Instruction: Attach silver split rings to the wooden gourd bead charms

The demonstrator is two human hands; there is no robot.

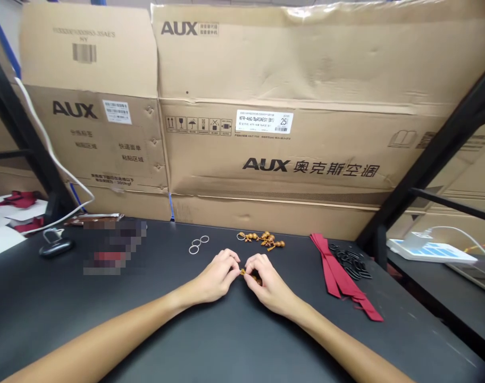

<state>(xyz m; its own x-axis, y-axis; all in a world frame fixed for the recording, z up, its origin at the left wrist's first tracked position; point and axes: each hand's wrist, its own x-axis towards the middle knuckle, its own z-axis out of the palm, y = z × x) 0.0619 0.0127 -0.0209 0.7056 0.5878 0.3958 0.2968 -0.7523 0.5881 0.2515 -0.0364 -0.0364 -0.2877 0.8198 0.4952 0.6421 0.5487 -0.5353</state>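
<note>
My left hand is closed in a pinch at mid-table, its fingertips meeting those of my right hand. What lies between the left fingers is too small to make out. My right hand pinches a small brown beaded charm, whose loop end shows between the two hands; its beads are partly hidden under the right fingers. Beyond the hands lies a cluster of similar brown beaded charms with a metal ring at its left end. Several loose silver rings rest beyond my left hand.
Red fabric strips and a pile of black clips lie to the right. A black oval object sits at the left, beside a blurred-out patch. Large cardboard boxes wall off the back; a black metal post rises at the right.
</note>
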